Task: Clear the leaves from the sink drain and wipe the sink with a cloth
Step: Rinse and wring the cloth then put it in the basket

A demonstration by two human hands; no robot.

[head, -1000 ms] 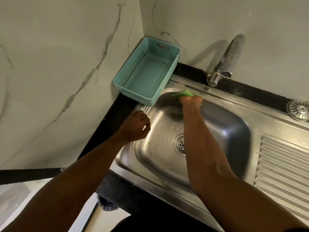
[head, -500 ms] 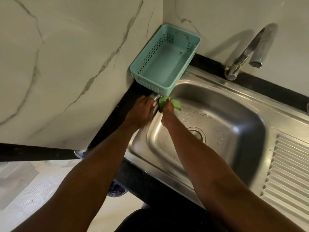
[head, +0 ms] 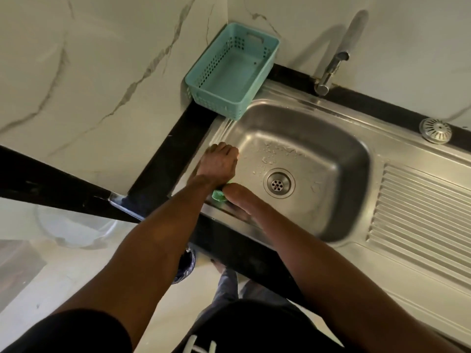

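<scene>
The steel sink (head: 339, 159) has a wet bowl with water drops around the round drain (head: 278, 184); no leaves show in it. My left hand (head: 219, 164) rests flat on the sink's left rim, fingers together. My right hand (head: 235, 193) is closed on a green cloth (head: 219, 195) at the bowl's front-left corner, pressed against the rim. Only a small bit of the cloth shows between my two wrists.
A teal plastic basket (head: 230, 72) stands empty in the back-left corner, overhanging the bowl. The tap (head: 336, 59) rises at the back. A metal strainer (head: 435, 130) lies on the back right ledge. The ribbed drainboard (head: 423, 220) is to the right.
My right hand has dragged the cloth from the bowl's back wall, along the left side, to the front-left corner. My left hand stayed on the left rim. The camera view shifted.
</scene>
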